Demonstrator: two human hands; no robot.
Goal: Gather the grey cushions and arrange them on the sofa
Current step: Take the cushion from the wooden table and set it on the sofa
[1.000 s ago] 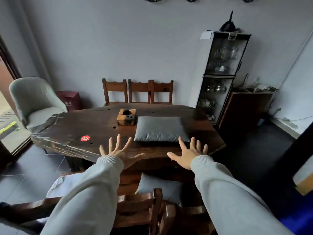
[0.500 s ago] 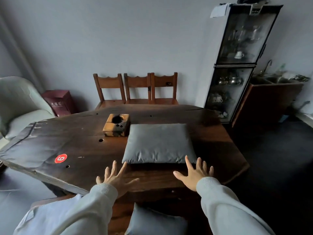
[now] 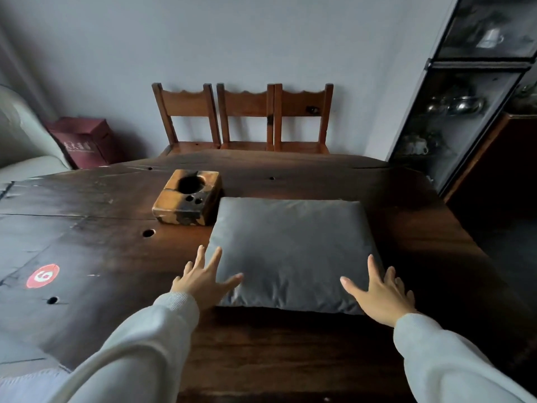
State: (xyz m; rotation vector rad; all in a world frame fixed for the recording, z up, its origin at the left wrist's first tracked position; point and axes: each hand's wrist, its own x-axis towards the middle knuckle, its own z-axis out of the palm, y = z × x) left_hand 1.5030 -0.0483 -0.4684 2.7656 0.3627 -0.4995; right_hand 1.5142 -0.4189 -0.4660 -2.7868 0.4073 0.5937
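Observation:
A grey square cushion [image 3: 290, 245] lies flat on the dark wooden table [image 3: 96, 234]. My left hand [image 3: 205, 279] is at the cushion's near left corner, fingers spread, with the thumb over the fabric. My right hand [image 3: 380, 289] hovers at the near right corner, fingers apart and palm down. Neither hand grips the cushion. No sofa is in view.
A wooden block with holes [image 3: 187, 197] sits just left of the cushion's far corner. Three wooden chairs [image 3: 245, 117] line the wall behind the table. A glass cabinet [image 3: 465, 97] stands at the right, a pale armchair [image 3: 20, 152] and a maroon box [image 3: 84, 141] at the left.
The view has moved forward and down toward the table. Both hands have reached ahead from the table's near edge to the cushion's near corners. The second cushion below the table has left the view.

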